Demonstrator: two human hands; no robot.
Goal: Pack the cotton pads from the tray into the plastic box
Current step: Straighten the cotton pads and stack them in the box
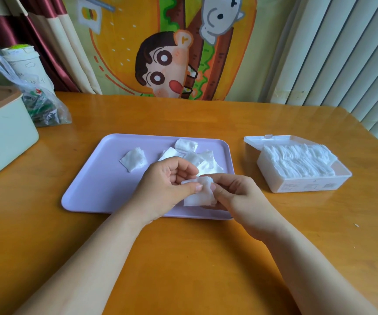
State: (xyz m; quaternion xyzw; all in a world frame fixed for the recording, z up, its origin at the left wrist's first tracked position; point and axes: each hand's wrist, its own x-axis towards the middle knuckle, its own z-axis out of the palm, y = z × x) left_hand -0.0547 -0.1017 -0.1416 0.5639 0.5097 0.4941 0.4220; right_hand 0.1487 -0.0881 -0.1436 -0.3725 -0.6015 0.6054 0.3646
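A lilac tray (97,185) lies in the middle of the wooden table. On it sit a single cotton pad (134,162) at the left and a loose pile of pads (197,155) at the back right. Over the tray's front right part, my left hand (163,187) and my right hand (235,196) together pinch a small stack of cotton pads (200,196). To the right stands the open clear plastic box (306,185), filled with rows of white pads (297,160), its lid (253,144) folded back.
A pale green box (1,137) with a brown rim sits at the table's left edge. Behind it are a plastic bag (42,105) and a white cup (24,62). A cartoon cloth and curtains hang behind the table.
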